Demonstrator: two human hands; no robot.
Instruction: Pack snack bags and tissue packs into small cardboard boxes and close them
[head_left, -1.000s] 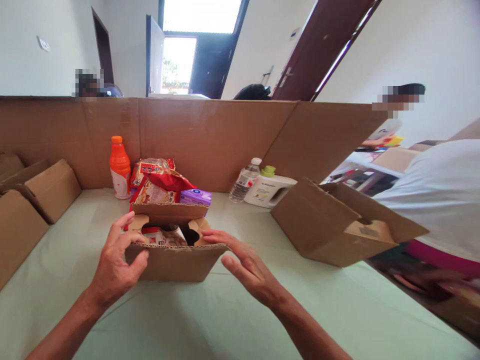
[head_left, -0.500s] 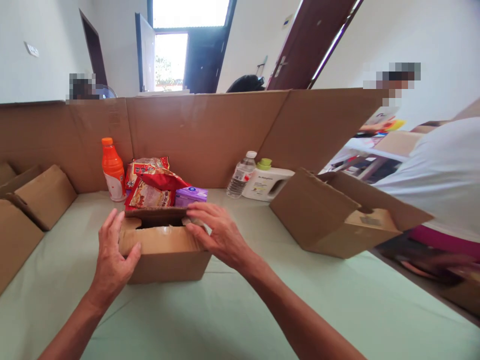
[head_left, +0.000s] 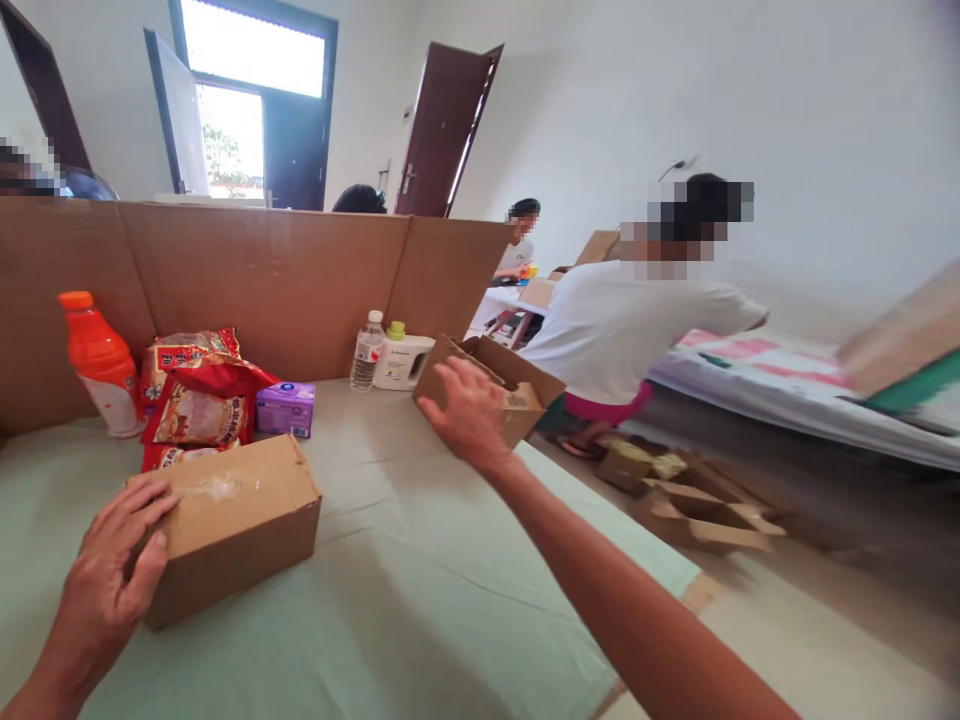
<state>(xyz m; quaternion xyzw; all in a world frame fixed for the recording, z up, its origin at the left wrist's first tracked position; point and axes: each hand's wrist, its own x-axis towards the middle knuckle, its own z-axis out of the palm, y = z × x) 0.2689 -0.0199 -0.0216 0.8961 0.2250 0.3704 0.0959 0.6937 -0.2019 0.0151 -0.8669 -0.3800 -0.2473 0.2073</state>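
Note:
A small cardboard box (head_left: pixel 240 510) with its top closed sits on the green cloth. My left hand (head_left: pixel 112 550) rests against its left end, fingers laid along the top edge and thumb at the front face; it is open, not wrapped round the box. Off to the right, my right hand (head_left: pixel 466 408) is open with its fingers apart. It is in front of an open cardboard box (head_left: pixel 517 420) and partly hides it; whether it touches the box I cannot tell.
Behind the closed box stand an orange bottle (head_left: pixel 101 365), red snack bags (head_left: pixel 199 405) and a purple carton (head_left: pixel 286 409). A water bottle (head_left: pixel 367 352) and a white jug (head_left: pixel 401 362) stand by the cardboard screen (head_left: pixel 285 265). A person (head_left: pixel 622 320) is at the right; boxes (head_left: pixel 705 515) lie on the floor.
The small box's top flaps have gone from open to closed. My right hand has left it and moved right to the open box. The view has turned right.

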